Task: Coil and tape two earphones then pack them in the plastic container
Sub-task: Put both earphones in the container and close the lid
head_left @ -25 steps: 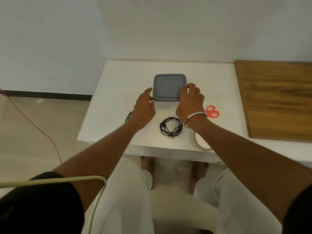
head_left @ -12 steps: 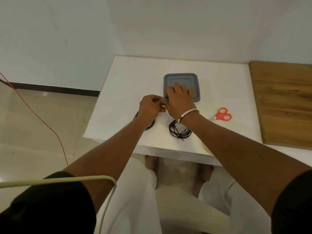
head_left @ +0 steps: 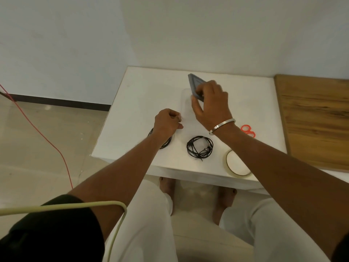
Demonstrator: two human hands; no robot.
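Lifting the grey lid (head_left: 194, 86) with right hand (head_left: 211, 104), fingers pinching its near edge, tilted above the clear container (head_left: 186, 103). Left hand (head_left: 166, 123) fingers curled, steadying the container's near-left corner. Coiled earphones (head_left: 199, 147) sit on the bench (head_left: 143, 103) nearer than the container. Best: keep base pinned, set lid aside.

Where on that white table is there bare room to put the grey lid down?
The widest bare patch of the white table is its far left, beyond the left hand. Another lies right of the clear container, between the right hand holding the grey lid and the wooden board. The near edge is crowded: two coiled earphones, tape roll, scissors.
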